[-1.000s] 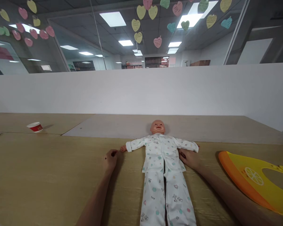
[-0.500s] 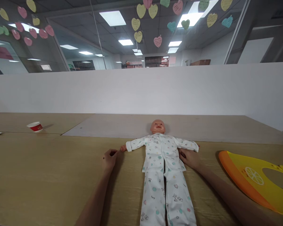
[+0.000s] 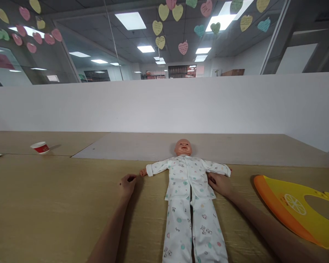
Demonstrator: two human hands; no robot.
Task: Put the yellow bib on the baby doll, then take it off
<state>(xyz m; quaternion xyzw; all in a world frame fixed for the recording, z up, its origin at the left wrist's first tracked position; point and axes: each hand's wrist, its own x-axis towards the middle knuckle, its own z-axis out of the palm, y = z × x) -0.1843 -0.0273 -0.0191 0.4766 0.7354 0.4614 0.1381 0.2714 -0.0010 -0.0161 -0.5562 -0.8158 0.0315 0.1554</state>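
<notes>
At the left of the frame, well away from everything else, a small red and white paper cup (image 3: 40,147) stands on the wooden table (image 3: 44,208). Left of centre, the left hand (image 3: 127,183) rests on the tabletop with its fingers curled in and thumb and forefinger drawn close, just beside the doll's tiny hand (image 3: 143,172). I cannot tell whether it pinches that hand or merely touches it. The doll (image 3: 188,182) lies flat on its back in the middle of the frame, arms spread, head toward the white partition (image 3: 164,106), dressed in printed white pyjamas. Right of centre, the right hand (image 3: 220,183) lies against the side of the pyjama top under the doll's other sleeve, fingers on the cloth. Whether they grip the cloth is not clear. At the right edge lies a yellow and orange bib (image 3: 296,208), near the right forearm. The doll looks light and loose on a smooth top, so a tug from one side alone would likely swing or slide it askew. Pulling on cloth rather than limb could bunch the sleeve, and a sweep of the right forearm might shove the bib.
</notes>
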